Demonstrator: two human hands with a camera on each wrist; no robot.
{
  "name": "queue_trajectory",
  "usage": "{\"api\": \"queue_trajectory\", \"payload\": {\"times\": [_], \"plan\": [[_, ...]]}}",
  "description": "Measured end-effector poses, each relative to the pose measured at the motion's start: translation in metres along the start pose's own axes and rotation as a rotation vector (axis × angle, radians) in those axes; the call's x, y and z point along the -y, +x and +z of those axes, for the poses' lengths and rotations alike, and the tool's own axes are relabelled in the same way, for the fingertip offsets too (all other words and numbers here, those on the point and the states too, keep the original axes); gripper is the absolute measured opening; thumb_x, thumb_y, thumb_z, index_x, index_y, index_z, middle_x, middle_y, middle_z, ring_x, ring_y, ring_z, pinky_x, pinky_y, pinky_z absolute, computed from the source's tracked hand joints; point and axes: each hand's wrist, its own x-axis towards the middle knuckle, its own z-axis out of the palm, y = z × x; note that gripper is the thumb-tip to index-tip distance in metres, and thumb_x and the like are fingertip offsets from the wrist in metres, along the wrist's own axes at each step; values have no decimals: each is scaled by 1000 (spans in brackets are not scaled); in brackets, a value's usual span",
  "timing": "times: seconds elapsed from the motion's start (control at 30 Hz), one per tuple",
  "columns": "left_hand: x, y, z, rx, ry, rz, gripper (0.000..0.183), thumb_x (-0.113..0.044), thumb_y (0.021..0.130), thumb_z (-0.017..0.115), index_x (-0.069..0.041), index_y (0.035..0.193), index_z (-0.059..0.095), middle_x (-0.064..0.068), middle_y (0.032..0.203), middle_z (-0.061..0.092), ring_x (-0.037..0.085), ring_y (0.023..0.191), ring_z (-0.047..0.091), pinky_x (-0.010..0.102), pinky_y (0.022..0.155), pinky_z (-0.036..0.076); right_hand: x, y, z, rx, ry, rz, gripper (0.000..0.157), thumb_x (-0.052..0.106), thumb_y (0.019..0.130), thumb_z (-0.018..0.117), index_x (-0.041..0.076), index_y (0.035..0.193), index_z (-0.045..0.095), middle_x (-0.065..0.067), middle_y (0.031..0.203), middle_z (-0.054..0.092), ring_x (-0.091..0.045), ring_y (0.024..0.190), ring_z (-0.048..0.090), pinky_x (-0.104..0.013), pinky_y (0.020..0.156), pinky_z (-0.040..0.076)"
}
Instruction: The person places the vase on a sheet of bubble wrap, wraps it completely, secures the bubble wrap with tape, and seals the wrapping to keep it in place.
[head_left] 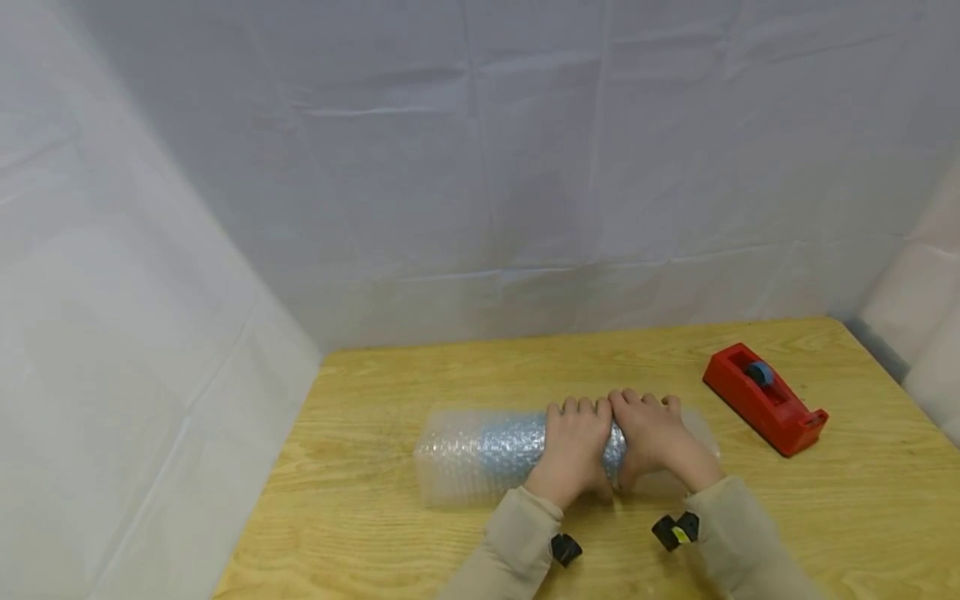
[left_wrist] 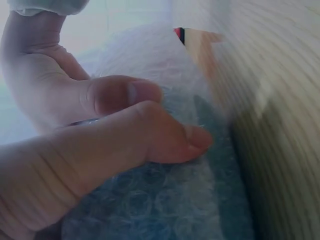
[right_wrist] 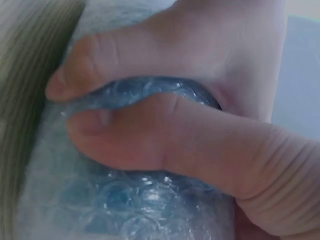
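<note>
We grip the bubble-wrapped roll (head_left: 502, 450) from above, left hand (head_left: 574, 446) and right hand (head_left: 654, 432) side by side, the roll lying crosswise beneath both on the wooden table (head_left: 352, 533).

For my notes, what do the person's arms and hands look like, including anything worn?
Both arms wear long beige fabric sleeves reaching the wrists. The left hand and right hand are bare, with no gloves visible. A small black device shows by the left wrist; another small black device, marked with a yellow-green patch, shows by the right wrist.
</note>
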Motion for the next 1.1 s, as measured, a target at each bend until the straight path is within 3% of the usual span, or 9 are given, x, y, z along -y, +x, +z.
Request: {"api": "queue_trajectory", "payload": {"times": [0.37, 0.67, 0.8, 0.93, 1.1], "plan": [[-2, -6, -17, 198, -138, 4, 98, -64, 44, 93, -22, 124, 56, -2, 102, 64, 17, 93, 60, 36, 81, 48, -6, -3, -7, 176, 162, -69, 81, 24, 48, 96, 10, 118, 55, -6, 114, 60, -33, 100, 58, -68, 96, 24], [2, -5, -18, 242, -203, -11, 102, -59, 42, 95, -23, 129, 56, -3, 108, 65, 18, 97, 59, 36, 85, 46, -3, -5, -8, 190, 139, -52, 83, 26, 50, 94, 10, 122, 57, -8, 120, 61, -39, 111, 56, -76, 103, 11], [3, -3, -18, 240, -196, 0, 98, -61, 45, 94, -23, 127, 57, -3, 107, 64, 17, 97, 59, 37, 86, 46, 4, -12, -5, 97, 23, -41, 91, 36, 51, 94, 5, 127, 54, -13, 125, 58, -44, 115, 51, -77, 103, 12], [5, 0, -17, 230, -191, 11, 92, -62, 46, 93, -23, 122, 59, -4, 103, 63, 16, 93, 59, 36, 83, 47, 14, -21, 8, -84, -117, -18, 104, 49, 51, 92, -3, 131, 50, -20, 126, 56, -45, 115, 50, -76, 103, 17], [6, 0, -19, 248, -204, 3, 91, -61, 45, 94, -22, 121, 59, -4, 104, 63, 16, 93, 59, 38, 83, 48, 21, -29, 26, -265, -157, 5, 106, 49, 51, 90, -7, 130, 48, -25, 124, 53, -46, 116, 48, -75, 102, 19]]}}
